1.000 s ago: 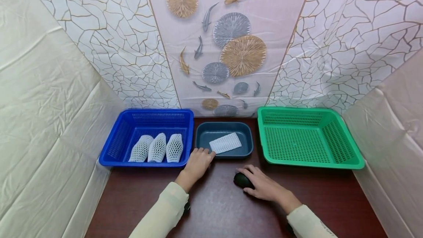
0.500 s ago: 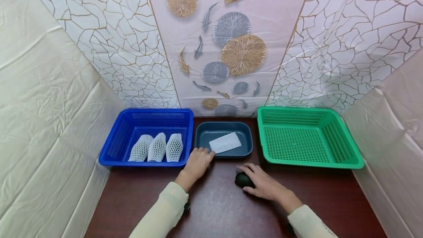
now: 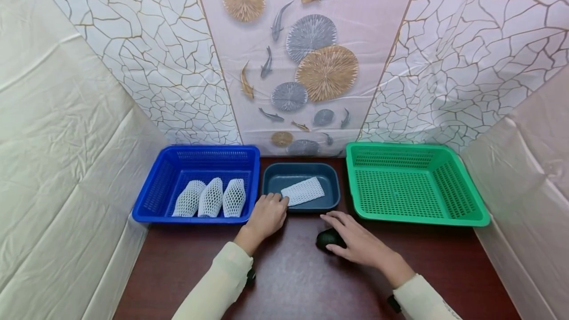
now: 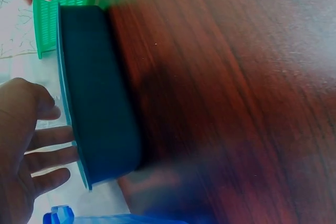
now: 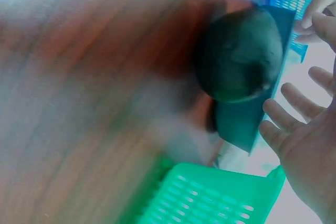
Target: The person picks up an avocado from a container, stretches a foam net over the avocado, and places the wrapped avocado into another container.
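A dark green avocado (image 3: 330,239) lies on the table in front of the small tray. My right hand (image 3: 357,242) is just to its right, thumb and fingers spread around its side; in the right wrist view the fingers (image 5: 299,103) stand apart from the avocado (image 5: 239,56). My left hand (image 3: 267,215) is at the near left corner of the dark teal tray (image 3: 272,177). Seen from the left wrist, its straight fingers (image 4: 52,157) reach to the tray's rim, thumb held apart. Inside the tray lies a flat white foam net sleeve (image 3: 303,191).
To the left, a blue basket (image 3: 148,215) holds three puffed-out white net sleeves (image 3: 211,198), their contents mostly hidden. A green basket (image 3: 418,219) stands right of the tray. Cloth-covered walls close in the table (image 3: 293,290) at the back and both sides.
My right hand has loosened from the avocado, its fingers lifting and spreading. My left hand has shifted slightly farther over the tray's corner.
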The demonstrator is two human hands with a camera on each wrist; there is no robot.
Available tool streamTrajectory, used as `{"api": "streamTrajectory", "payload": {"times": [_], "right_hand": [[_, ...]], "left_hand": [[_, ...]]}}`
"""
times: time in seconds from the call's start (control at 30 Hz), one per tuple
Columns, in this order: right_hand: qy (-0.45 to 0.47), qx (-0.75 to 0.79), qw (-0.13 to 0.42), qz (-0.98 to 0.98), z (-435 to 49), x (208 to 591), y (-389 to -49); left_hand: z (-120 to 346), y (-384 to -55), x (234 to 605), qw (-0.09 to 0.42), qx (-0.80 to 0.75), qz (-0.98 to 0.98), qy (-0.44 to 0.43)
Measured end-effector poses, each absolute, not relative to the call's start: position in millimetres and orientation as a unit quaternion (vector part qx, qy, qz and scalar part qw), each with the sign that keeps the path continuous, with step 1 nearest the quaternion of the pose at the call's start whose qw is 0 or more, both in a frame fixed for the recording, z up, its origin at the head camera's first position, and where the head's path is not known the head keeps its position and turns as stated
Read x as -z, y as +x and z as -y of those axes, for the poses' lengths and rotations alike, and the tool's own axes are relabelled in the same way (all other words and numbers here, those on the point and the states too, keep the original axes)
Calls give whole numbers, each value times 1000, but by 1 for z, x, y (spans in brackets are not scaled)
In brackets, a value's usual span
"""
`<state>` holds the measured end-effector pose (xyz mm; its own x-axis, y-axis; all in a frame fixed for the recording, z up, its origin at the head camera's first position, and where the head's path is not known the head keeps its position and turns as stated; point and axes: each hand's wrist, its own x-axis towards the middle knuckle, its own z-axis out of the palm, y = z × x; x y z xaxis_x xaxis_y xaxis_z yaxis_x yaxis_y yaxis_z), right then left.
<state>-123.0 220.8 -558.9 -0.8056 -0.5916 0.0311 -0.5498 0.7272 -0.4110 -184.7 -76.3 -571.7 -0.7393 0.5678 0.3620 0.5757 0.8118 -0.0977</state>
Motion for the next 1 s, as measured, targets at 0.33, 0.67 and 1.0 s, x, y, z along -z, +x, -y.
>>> {"api": "streamTrajectory", "payload": {"times": [0.33, 0.67, 1.0], "right_hand": [[-318, 205, 9, -926, -226, 531, -133], [-310, 185, -11, -933, -236, 517, -148], [-294, 182, -3, -938, -241, 508, -162]], "left_hand": [[67, -201, 562, 137, 29, 949, -283], [54, -220, 561, 26, 48, 970, -236], [45, -235, 567, -30, 75, 976, -203]]}}
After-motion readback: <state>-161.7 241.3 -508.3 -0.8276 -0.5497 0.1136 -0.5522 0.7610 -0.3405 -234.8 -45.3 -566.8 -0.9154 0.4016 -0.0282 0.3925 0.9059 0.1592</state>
